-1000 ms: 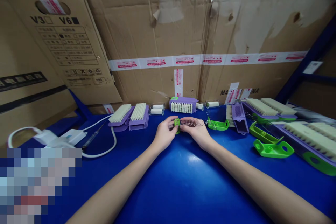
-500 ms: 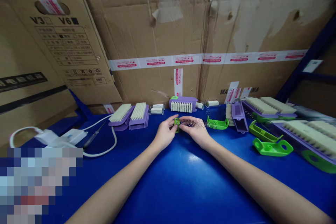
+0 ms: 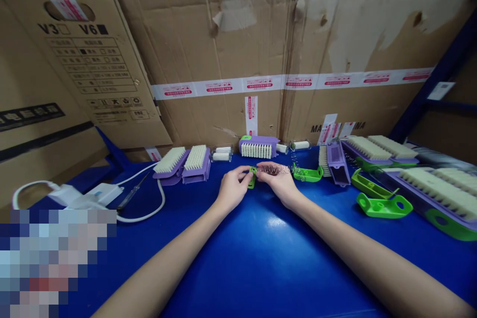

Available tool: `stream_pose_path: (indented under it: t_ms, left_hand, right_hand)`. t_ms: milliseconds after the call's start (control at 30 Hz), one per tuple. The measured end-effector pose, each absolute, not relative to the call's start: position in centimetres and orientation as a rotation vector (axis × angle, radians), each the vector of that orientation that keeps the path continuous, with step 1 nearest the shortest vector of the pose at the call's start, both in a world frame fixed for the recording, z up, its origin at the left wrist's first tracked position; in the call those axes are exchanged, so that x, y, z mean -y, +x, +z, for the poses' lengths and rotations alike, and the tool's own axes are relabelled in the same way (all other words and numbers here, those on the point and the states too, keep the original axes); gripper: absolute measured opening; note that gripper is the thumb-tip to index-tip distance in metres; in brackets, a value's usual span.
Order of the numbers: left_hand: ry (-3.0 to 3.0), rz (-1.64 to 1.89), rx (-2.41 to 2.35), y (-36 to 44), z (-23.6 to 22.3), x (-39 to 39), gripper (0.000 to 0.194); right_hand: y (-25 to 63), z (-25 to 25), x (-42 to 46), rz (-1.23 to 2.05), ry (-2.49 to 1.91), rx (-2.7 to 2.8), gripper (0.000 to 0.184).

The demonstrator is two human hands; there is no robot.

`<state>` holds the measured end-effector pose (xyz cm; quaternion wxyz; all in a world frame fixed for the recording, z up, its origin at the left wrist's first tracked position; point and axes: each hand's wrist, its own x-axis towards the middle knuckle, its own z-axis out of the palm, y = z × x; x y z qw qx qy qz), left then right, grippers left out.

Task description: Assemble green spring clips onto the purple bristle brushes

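Observation:
Just in front of the middle brush, my left hand (image 3: 234, 188) pinches a small green plastic piece (image 3: 252, 179) between thumb and fingers. Close beside it on the right, my right hand (image 3: 280, 185) has its fingers closed on a thin metal coil spring (image 3: 285, 169). The spring stretches to the right, across the back of that hand. Its gripped end is hidden by the fingers. Past the right hand lies a green bracket (image 3: 309, 174), with more fine coils standing at its left end.
Purple brushes with cream bristles stand at left (image 3: 196, 164), middle (image 3: 258, 148) and right (image 3: 337, 163). Several others lie far right near two loose green brackets (image 3: 385, 206). Small clear cases (image 3: 221, 155) sit at the back. A screwdriver (image 3: 132, 194) and a white cable (image 3: 162, 203) lie left.
The green piece has turned a little in my left fingers. My right fingertips have drawn slightly apart from it. The whole view has shifted slightly.

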<state>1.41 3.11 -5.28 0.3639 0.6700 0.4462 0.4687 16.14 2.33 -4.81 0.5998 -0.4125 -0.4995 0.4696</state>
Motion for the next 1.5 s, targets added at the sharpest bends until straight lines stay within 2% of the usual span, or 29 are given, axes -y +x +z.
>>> stream_pose_path:
  t_ms: [333,500,667,933,1133,1500]
  left_hand:
    - [1.807,1.195,-1.109,1.5,-5.2,-3.2,0.034]
    - [1.633,1.179,-1.094,1.6,-4.9,-2.9,0.035]
    - [1.516,1.175,-1.083,1.7,-4.3,-2.6,0.034]
    - [1.573,1.094,-1.002,1.9,-3.9,-2.2,0.046]
    - [1.600,1.102,-1.029,1.8,-3.9,-2.1,0.048]
    - [1.554,1.199,-1.058,1.9,-3.8,-2.0,0.019]
  right_hand:
    - [16.1,-4.7,-2.1,0.992,-0.972,1.290,0.027]
    - [16.1,-4.6,-1.9,0.922,-0.993,1.341,0.029]
    - [16.0,-4.6,-1.9,0.919,-0.979,1.392,0.023]
    - [16.0,-4.4,-1.5,0.922,-0.952,1.417,0.028]
    - [15.9,-4.2,-1.4,0.921,-0.955,1.383,0.025]
    - [16.0,-4.5,-1.6,0.905,-0.934,1.363,0.024]
